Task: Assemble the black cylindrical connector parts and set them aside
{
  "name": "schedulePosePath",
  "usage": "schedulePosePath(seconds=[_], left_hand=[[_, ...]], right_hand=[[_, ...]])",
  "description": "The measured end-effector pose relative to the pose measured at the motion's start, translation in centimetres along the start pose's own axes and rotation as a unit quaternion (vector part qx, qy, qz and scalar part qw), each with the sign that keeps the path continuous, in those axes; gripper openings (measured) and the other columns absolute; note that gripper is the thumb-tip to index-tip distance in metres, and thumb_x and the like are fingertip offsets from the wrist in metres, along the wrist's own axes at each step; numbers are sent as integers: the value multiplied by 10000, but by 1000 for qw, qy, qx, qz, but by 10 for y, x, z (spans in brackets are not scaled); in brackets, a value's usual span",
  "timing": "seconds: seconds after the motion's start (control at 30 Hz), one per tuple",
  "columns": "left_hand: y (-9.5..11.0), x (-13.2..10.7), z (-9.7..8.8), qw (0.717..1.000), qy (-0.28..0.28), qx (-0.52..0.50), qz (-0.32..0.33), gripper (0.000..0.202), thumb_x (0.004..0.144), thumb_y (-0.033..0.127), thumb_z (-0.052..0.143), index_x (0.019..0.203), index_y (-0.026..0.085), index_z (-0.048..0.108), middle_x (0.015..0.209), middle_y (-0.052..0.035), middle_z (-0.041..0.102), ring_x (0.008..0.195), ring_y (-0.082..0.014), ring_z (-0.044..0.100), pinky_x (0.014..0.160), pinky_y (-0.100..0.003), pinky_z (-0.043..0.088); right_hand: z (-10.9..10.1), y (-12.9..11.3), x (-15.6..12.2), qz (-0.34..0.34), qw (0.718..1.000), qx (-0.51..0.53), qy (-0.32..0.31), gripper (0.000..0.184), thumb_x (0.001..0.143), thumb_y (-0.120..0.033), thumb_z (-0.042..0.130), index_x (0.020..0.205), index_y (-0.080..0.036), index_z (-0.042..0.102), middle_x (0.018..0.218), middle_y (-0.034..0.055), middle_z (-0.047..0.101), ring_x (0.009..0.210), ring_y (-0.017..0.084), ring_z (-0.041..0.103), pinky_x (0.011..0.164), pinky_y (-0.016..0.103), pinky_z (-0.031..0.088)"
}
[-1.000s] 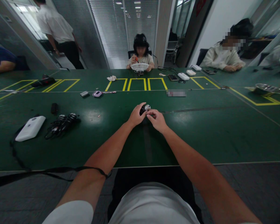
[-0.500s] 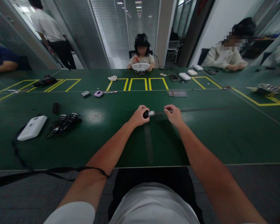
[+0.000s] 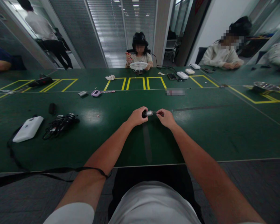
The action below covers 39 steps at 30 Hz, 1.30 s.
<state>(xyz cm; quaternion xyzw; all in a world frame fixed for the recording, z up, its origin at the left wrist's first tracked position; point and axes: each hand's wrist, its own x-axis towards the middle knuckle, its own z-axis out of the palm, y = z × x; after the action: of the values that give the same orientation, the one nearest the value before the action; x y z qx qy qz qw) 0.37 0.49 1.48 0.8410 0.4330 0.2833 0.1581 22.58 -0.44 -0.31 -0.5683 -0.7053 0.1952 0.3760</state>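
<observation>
My left hand (image 3: 137, 116) is closed round a small black cylinder with a silver end (image 3: 149, 113), above the middle of the green table. The silver end points right, towards my other hand. My right hand (image 3: 165, 117) is pinched just beside that end, with a narrow gap between. Something small and dark shows at its fingertips, too small to name. A black strap (image 3: 84, 169) loops round my left forearm.
On the left lie a white power bank (image 3: 28, 128), a coiled black cable (image 3: 60, 124) and a small black object (image 3: 52, 108). Farther back are a pink device (image 3: 96, 93) and a grey piece (image 3: 83, 93). Co-workers sit across the green table (image 3: 121, 152).
My right hand has moved left, closer to the silver end of the cylinder. The left hand keeps its hold. The whole view has shifted slightly.
</observation>
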Motion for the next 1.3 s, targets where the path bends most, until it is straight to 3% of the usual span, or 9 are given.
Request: schedulePosePath(seconds=[0.5, 1.03, 1.3], left_hand=[[-3, 0, 5, 998, 23, -16, 56, 390, 743, 212, 639, 1133, 191, 628, 1182, -70, 661, 1080, -232, 617, 979, -390, 476], [4, -1, 3, 1000, 3, -2, 14, 387, 771, 239, 638, 1156, 199, 625, 1188, -75, 636, 1081, -238, 599, 968, -404, 485], [1, -1, 6, 1000, 14, 0, 22, 401, 748, 217, 638, 1148, 194, 629, 1186, -76, 636, 1084, -234, 599, 979, -394, 481]], right_hand=[[4, -5, -3, -17, 999, 37, -5, 101, 827, -201, 613, 887, -185, 693, 850, 40, 708, 769, 165, 642, 753, 320, 513], [6, -10, -6, -29, 998, 54, -1, 105, 825, -225, 599, 879, -186, 681, 861, 40, 705, 766, 154, 629, 744, 309, 509], [6, -10, -5, -26, 998, 62, 4, 96, 821, -211, 603, 876, -181, 676, 866, 40, 706, 768, 154, 635, 742, 305, 508]])
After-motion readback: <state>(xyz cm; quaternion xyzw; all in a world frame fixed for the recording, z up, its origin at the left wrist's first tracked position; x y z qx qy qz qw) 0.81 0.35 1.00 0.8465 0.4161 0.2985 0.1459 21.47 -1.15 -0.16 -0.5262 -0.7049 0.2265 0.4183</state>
